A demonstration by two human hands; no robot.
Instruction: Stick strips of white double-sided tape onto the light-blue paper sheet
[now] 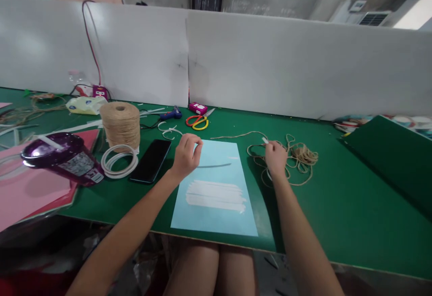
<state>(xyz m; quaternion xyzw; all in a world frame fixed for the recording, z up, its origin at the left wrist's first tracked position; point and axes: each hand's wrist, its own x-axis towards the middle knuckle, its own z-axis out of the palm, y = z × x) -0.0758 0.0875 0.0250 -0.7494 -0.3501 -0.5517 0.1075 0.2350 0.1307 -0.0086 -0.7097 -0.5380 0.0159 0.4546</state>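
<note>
A light blue sheet of paper [219, 215] lies at the table's front edge, with a patch of white strips [216, 195] side by side on it. My left hand [187, 154] hovers over the sheet's top left corner, fingers curled in a pinch; what it holds is too small to make out. My right hand [275, 157] rests just right of the sheet, closed on a small white piece [265, 141], on top of a loose tangle of jute twine [297, 156].
A twine spool [120, 124], white coiled strips [118, 161], a black phone [151, 160], a purple cup [62, 156] lying on pink paper [30, 188], scissors [198, 121], a blue glue gun [171, 114] and a green board [391, 161] lie on the green table [337, 215]. White partition behind.
</note>
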